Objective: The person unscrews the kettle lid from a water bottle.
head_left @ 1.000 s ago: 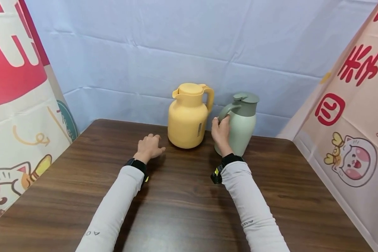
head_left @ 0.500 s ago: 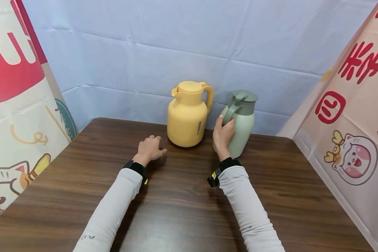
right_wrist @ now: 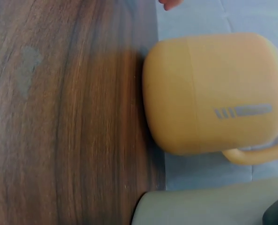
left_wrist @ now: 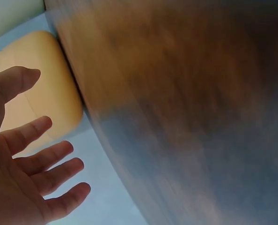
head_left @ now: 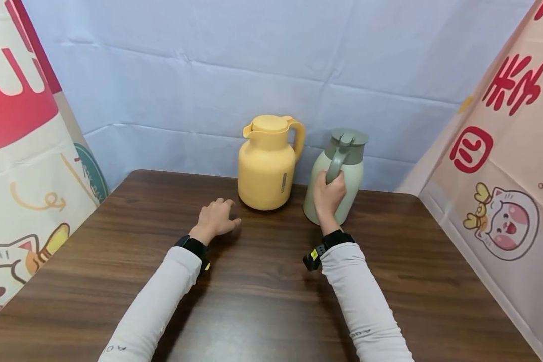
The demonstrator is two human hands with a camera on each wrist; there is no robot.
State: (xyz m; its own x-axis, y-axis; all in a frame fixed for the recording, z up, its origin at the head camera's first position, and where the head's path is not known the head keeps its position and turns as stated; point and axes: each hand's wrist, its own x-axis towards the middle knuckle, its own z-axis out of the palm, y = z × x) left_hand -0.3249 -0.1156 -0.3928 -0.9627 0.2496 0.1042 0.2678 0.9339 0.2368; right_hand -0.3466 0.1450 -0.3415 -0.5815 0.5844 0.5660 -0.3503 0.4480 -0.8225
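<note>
Near the back of the table, a yellow thermal jug (head_left: pixel 267 171) stands upright with its handle to the right. To its right is a green thermal jug (head_left: pixel 354 182) with a darker lid and handle. My right hand (head_left: pixel 328 195) grips the handle (head_left: pixel 336 163) of the green jug, which now faces toward me. My left hand (head_left: pixel 214 219) is held over the table, left of the yellow jug and apart from it, with spread fingers and nothing in them. The left wrist view shows those fingers (left_wrist: pixel 45 159) loosely extended before the yellow jug (left_wrist: pixel 59 84).
A dark wood-grain table (head_left: pixel 253 281) spans the view. Right behind the jugs hangs a pale blue cloth (head_left: pixel 185 100). Printed cloths stand at the left (head_left: pixel 27 166) and the right (head_left: pixel 502 201).
The green jug has turned so its handle swings from the left side round to the front, with my right hand following it. My left hand and the yellow jug stay nearly where they were.
</note>
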